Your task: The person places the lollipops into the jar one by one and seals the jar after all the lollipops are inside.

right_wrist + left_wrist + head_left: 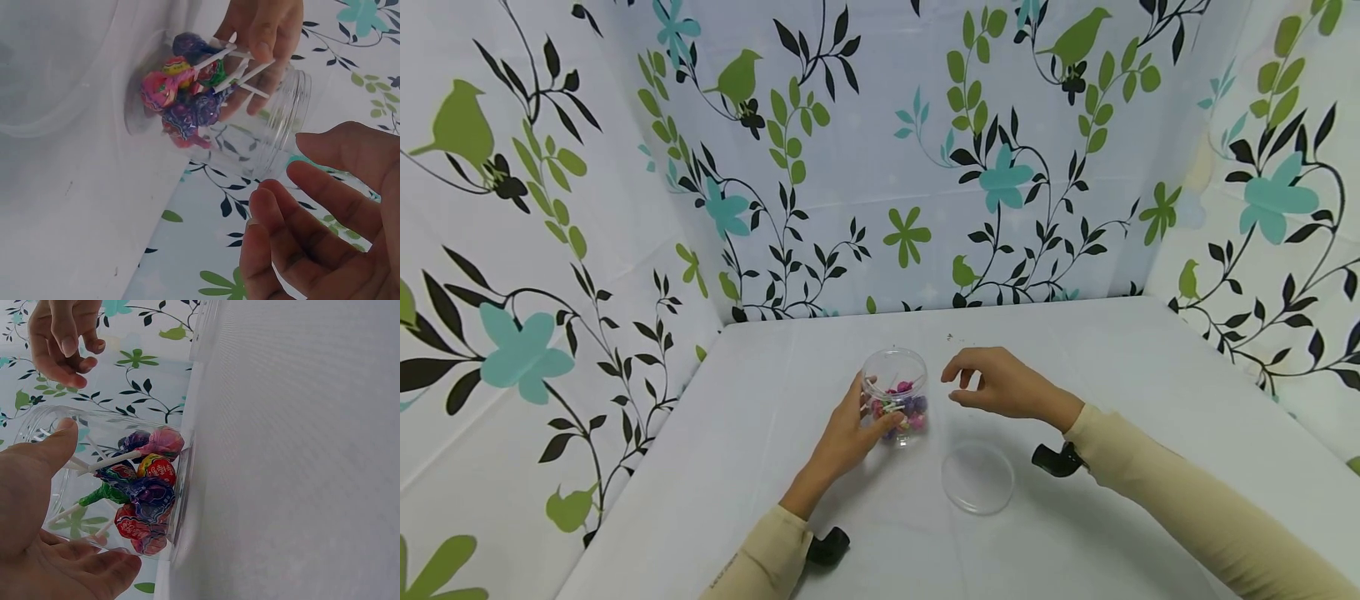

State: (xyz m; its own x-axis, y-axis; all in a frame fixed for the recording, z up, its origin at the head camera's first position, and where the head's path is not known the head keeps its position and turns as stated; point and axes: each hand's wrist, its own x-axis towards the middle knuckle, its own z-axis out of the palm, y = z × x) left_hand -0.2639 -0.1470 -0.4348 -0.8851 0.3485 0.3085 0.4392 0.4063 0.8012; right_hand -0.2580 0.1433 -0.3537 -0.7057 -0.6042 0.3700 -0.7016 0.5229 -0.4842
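Note:
A clear round jar (895,371) stands on the white table, with several wrapped lollipops (150,499) inside. Their wrappers are red, purple, pink and green, and white sticks point up toward the open mouth. My left hand (848,435) grips the jar from its left side, thumb across the near wall and fingers behind. Just right of the jar's rim, my right hand (1006,388) hovers above the table with fingers loosely bent and nothing between them. In the right wrist view its fingertips (265,203) appear close to the jar's mouth. A clear round lid (977,479) lies flat below that hand.
A white cloth covers the table (1075,350). Curtains (850,150) printed with leaves, birds and flowers hang behind it and on both sides. Black devices (829,547) are strapped at the wrists, below the beige sleeves (1180,492).

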